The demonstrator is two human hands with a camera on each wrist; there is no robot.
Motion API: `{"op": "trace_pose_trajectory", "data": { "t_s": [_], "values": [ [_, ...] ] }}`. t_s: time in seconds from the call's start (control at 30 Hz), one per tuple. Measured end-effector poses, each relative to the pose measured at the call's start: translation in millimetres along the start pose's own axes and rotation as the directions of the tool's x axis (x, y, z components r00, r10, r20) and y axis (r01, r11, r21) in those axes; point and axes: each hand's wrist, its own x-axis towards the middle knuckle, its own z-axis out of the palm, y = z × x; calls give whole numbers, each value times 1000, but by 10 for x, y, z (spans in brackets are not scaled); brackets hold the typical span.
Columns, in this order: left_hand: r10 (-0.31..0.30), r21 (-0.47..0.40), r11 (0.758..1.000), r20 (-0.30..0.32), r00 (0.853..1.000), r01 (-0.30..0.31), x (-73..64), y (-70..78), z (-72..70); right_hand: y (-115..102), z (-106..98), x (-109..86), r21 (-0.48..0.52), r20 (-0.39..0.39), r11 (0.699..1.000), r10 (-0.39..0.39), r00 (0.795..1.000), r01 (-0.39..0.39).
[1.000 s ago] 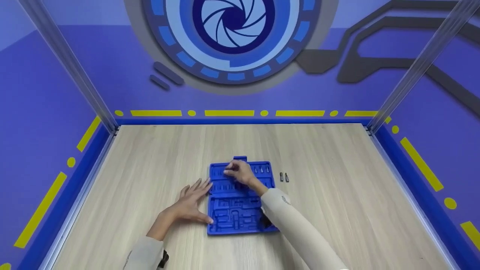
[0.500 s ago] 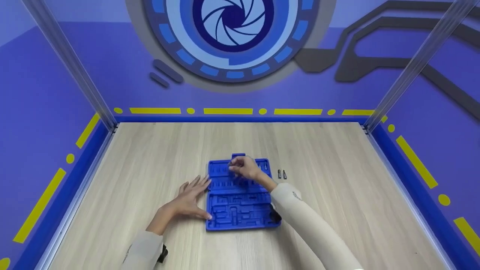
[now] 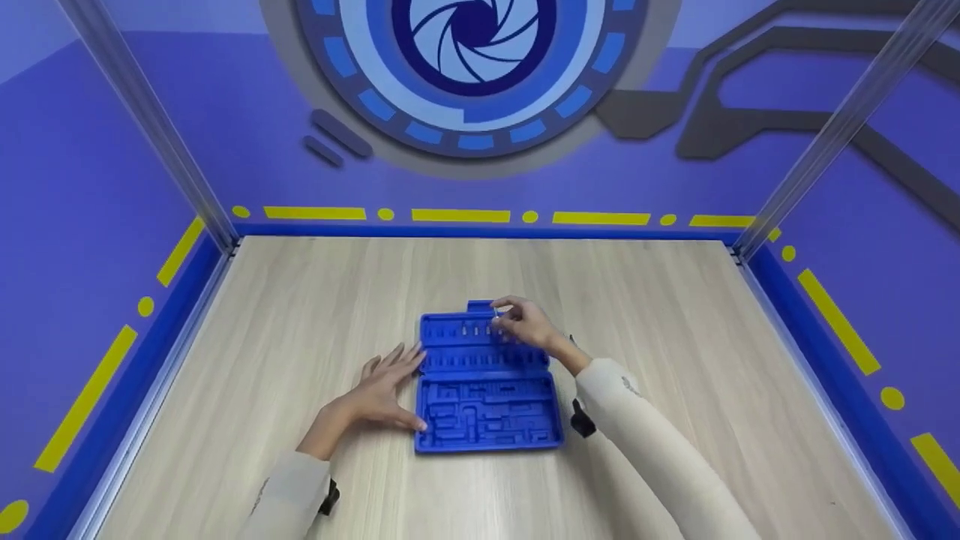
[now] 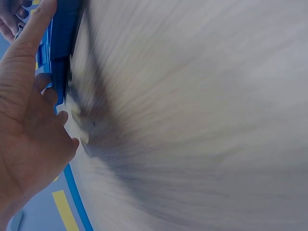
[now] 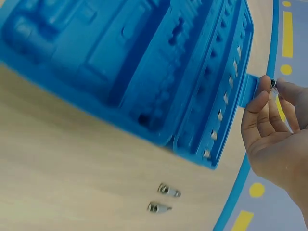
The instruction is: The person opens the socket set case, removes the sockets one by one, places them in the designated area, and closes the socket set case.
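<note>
An open blue plastic tool case [image 3: 487, 449] lies flat with its moulded slots facing up. My right hand [image 3: 529, 322] is raised over its far right part, pinching a small metal bit socket [image 5: 273, 83] between thumb and fingertips. In the right wrist view, several metal bits [image 5: 220, 115] sit in a row along the far section of the case. My left hand [image 3: 379, 394] rests at the case's left side, fingers extended and thumb on the near left corner. The left wrist view shows that hand [image 4: 33, 130] against the case's edge.
Two loose bit sockets, one [image 5: 168, 190] above the other [image 5: 159, 207] in the right wrist view, lie on the wooden table [image 3: 300, 300] to the right of the case. A latch tab [image 5: 248, 90] juts from its far edge. Blue walls [image 3: 480, 187] enclose the table.
My right hand has moved right across the far section and lifted, with the small bit socket in its fingertips. Seated bits it covered now show. The left hand stays put.
</note>
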Motion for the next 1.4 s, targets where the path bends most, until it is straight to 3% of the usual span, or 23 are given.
{"op": "trace_pose_trajectory", "data": {
  "t_s": [0.37,0.57,0.8,1.13,1.4],
  "values": [
    [-6,3,1000,-7,1000,6,-1,-2,-4,167,-328,-157,30,-82,995,93,992,-91],
    [-5,5,1000,-1,1000,5,10,5,11,348,-513,-322,19,-92,992,127,988,-126],
    [-7,-2,1000,4,1000,7,-2,9,30,591,-728,-484,94,-86,987,141,986,-133],
    [11,-21,1000,-4,1000,-11,-7,6,5,837,-1003,-632,-3,-93,998,65,994,-66],
    [2,-19,1000,2,1000,-2,-7,-12,6,1042,-1032,-693,-103,-140,994,17,990,-31]
  ]
}}
